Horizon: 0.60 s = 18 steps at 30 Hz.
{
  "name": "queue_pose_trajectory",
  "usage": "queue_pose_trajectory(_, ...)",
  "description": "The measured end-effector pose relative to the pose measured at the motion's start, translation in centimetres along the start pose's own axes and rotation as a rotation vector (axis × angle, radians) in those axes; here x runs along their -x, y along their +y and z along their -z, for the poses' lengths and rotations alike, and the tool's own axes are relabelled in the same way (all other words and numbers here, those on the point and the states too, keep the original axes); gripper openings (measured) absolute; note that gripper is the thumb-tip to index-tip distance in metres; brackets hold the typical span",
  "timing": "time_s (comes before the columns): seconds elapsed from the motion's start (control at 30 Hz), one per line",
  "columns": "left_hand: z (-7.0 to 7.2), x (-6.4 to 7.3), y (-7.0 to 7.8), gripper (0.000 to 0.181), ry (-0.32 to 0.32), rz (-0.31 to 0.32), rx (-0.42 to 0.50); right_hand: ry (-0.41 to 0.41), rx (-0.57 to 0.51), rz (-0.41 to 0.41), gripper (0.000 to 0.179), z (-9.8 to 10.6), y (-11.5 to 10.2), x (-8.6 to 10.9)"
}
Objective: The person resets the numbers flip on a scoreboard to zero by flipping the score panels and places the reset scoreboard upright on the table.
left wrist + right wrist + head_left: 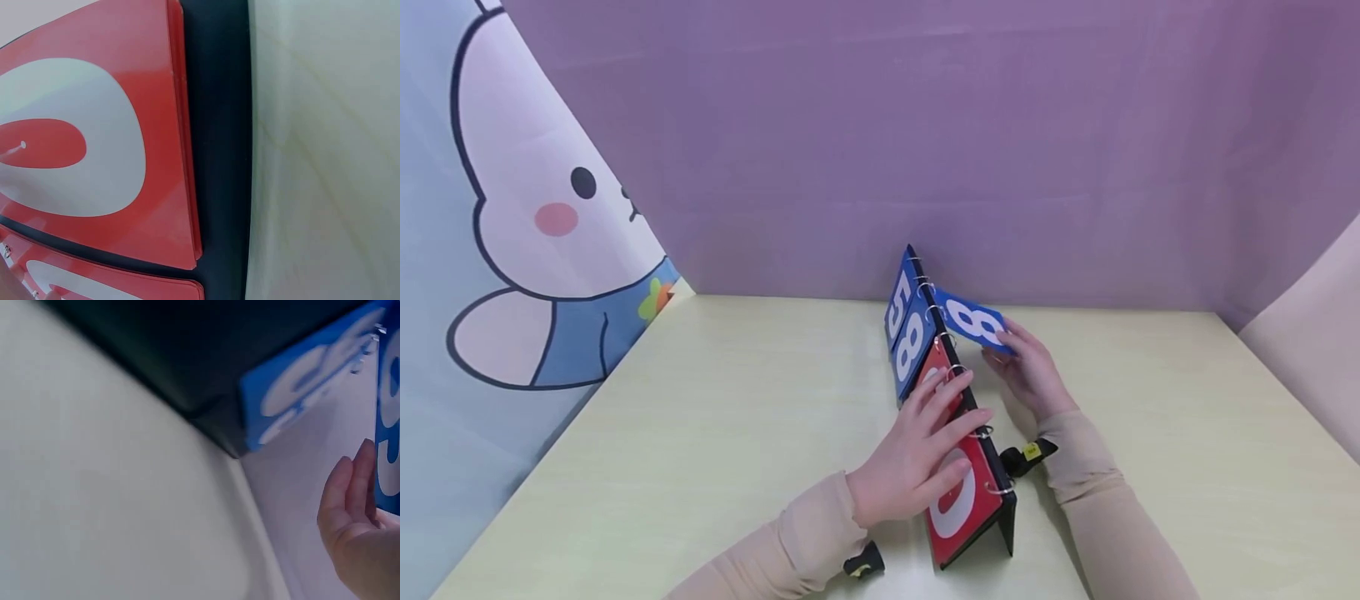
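A tabletop flip scoreboard (997,460) stands like a tent, its number cards hung on metal rings along the black top edge. My left hand (913,454) rests with spread fingers over its red cards, fingertips at the top edge. Under it a red card with a white 0 (953,508) shows, also large in the left wrist view (112,137). Behind the board my right hand (1030,367) pinches the outer end of a blue card marked 8 (972,318), lifted off the back. In the right wrist view, its fingers (356,487) hold a blue card's edge (389,412).
Blue cards showing 5 (897,307) and 8 (910,350) face left on the board's far half. More blue cards (306,381) hang at its back. A purple backdrop (880,150) rises behind the pale table (760,417). Black wrist cameras (1028,457) sit on both wrists.
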State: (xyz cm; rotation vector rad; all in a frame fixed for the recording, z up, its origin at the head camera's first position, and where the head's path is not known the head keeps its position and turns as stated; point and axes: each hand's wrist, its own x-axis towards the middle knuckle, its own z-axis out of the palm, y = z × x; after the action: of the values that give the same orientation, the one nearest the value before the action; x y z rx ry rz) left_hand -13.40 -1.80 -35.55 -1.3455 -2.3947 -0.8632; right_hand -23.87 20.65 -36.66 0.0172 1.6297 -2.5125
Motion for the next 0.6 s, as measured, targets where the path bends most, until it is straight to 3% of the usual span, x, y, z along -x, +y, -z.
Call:
queue_pose_trajectory(0.2, 0.0, 0.0, 0.2, 0.054, -0.011, 0.034, 0.027, -0.013, -0.084, 0.075, 0.049, 0.2, -1.3, 0.4)
queue_pose_trajectory(0.6, 0.0, 0.1, 0.2, 0.053, -0.020, 0.062, 0.048, -0.008, 0.036, 0.124, 0.059, -0.8, -3.3, 0.5)
